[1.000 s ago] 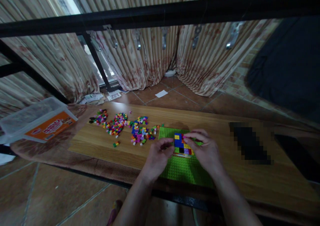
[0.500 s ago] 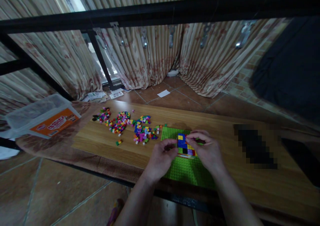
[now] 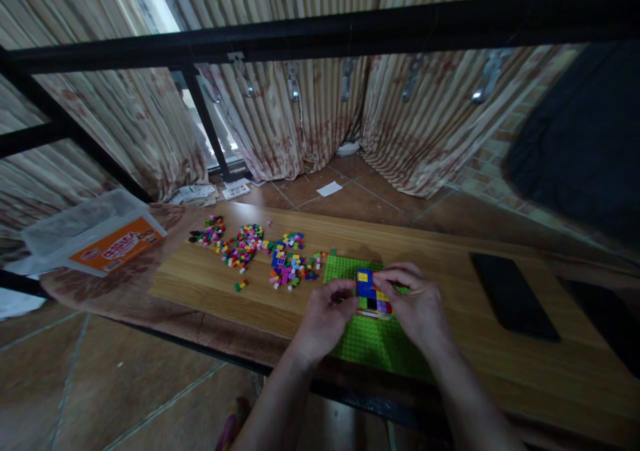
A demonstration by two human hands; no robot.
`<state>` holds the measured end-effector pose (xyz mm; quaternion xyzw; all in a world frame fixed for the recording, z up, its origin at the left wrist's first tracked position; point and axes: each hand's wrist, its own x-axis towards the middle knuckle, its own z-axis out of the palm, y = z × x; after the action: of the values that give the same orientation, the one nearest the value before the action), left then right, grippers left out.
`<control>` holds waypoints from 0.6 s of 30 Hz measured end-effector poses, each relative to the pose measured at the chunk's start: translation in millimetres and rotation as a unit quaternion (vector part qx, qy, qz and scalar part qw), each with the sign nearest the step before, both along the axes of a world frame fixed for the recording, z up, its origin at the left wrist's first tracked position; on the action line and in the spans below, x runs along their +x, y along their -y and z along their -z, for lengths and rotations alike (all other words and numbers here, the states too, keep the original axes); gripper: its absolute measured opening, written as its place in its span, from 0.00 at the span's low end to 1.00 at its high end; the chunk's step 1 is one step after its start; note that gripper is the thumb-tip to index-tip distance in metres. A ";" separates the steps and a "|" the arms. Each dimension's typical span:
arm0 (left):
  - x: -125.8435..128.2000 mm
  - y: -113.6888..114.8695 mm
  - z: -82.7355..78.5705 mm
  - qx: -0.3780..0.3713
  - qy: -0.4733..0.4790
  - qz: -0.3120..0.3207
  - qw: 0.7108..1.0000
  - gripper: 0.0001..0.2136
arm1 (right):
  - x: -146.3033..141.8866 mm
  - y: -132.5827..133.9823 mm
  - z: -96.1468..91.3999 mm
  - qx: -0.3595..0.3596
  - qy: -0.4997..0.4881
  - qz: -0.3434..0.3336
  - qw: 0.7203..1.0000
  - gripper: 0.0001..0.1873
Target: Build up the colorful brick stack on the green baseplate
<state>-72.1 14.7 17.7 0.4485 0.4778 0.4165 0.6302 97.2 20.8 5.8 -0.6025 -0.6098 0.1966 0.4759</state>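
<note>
A block of stacked toy bricks [image 3: 367,291] in blue, yellow, black, purple and red stands on a green studded baseplate [image 3: 373,344]. My left hand [image 3: 326,319] is curled, with thumb and fingertips against the block's left side. From the right, my right hand [image 3: 417,304] has its thumb and forefinger pinched at the block's upper right edge. Whether a separate small brick sits between those right fingertips is hidden. Parts of the block's right side lie behind my right fingers.
Loose coloured bricks [image 3: 247,241] lie in piles on the wooden board [image 3: 190,288], left of the baseplate. A clear plastic box [image 3: 95,231] with an orange label stands at far left. A black phone-like slab [image 3: 515,294] lies at right. A black metal rail [image 3: 320,34] crosses above.
The whole view has shifted slightly, so things appear a little lower and further right. Both hands keep nearly the same grip at the brick block.
</note>
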 end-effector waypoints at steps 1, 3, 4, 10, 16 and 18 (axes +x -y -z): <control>-0.2 -0.3 -0.3 -0.004 0.006 -0.004 1.000 0.11 | 0.5 0.0 0.9 -0.001 -0.006 -0.003 1.000 0.08; -1.2 -0.8 -2.5 -0.010 0.023 -0.013 1.000 0.11 | 1.6 0.3 2.5 -0.001 -0.029 -0.007 1.000 0.07; -1.9 -1.0 -4.2 -0.011 0.030 -0.020 0.999 0.12 | 2.2 0.7 2.9 0.002 -0.045 -0.009 0.999 0.07; -5.5 -1.6 -13.2 0.005 0.066 -0.051 0.997 0.13 | 4.2 6.4 -2.9 0.046 -0.107 0.034 0.993 0.09; -1.0 -0.9 -13.1 0.036 0.087 -0.034 0.995 0.13 | -8.2 17.3 -17.0 0.026 -0.109 -0.054 0.992 0.07; 0.1 -0.4 -13.2 0.044 0.099 -0.027 0.994 0.13 | -13.2 20.2 -20.2 0.019 -0.095 -0.096 0.991 0.07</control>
<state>-72.0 15.1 30.9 0.4192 0.4063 0.4963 0.6425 84.1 0.7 26.0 -0.5106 -0.6206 0.2861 0.5218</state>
